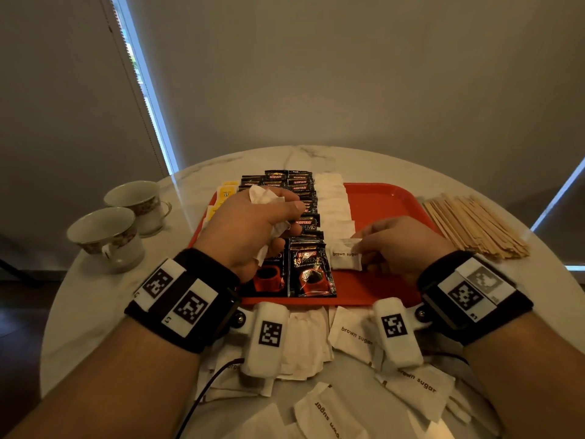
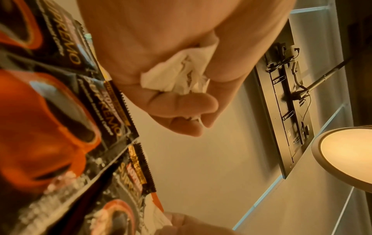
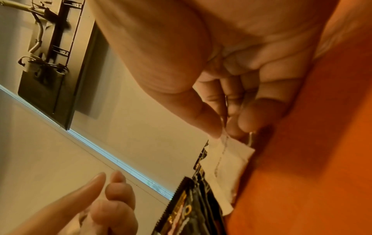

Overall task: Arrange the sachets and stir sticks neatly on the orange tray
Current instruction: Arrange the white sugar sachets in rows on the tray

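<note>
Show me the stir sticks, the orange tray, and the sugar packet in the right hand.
stir sticks (image 1: pixel 474 224), head view, middle of the pile.
orange tray (image 1: pixel 376 201), head view, bare far corner.
sugar packet (image 1: pixel 343 258), head view, printed face.

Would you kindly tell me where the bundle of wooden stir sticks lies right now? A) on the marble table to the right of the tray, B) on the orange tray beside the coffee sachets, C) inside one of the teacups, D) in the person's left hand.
A: the wooden stir sticks lie on the marble table, off the right edge of the orange tray.

Two cups (image 1: pixel 107 236), one orange tray (image 1: pixel 380 198), perhaps fifteen coffee sachets (image 1: pixel 311 270).
</note>
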{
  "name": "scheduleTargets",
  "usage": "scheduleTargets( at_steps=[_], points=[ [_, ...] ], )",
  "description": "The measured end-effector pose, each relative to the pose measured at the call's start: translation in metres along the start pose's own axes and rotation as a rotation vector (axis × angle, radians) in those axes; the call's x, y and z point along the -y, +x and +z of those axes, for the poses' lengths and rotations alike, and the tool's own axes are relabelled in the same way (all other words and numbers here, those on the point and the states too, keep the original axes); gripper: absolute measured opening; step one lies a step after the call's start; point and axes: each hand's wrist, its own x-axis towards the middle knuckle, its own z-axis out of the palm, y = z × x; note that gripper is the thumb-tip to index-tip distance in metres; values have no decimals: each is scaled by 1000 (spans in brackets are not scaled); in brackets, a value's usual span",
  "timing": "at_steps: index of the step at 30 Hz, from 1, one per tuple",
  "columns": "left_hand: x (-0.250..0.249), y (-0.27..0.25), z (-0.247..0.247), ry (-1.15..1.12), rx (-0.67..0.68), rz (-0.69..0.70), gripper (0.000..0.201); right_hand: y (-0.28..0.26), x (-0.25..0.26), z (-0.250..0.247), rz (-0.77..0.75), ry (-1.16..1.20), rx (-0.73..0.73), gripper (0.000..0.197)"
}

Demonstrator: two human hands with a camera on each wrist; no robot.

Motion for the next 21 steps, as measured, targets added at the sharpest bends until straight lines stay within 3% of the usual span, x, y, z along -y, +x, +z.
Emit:
scheduleTargets(
  at_steps=[6,10,16,21],
  points=[
    [-2,-1,0,-11,-2,-5,8,-3,1,0,-105,29,-98,14],
    [-2,0,0,-25,-4,-15,11,-6,4,2,-258,51,-202,4],
    [-3,1,0,-133,48,-90,16,-10,5,12,-142,70,55,16],
    [-6,-2,-2,-459,177,-146,37,-12,8,9,-233,147,50,15]
  ],
)
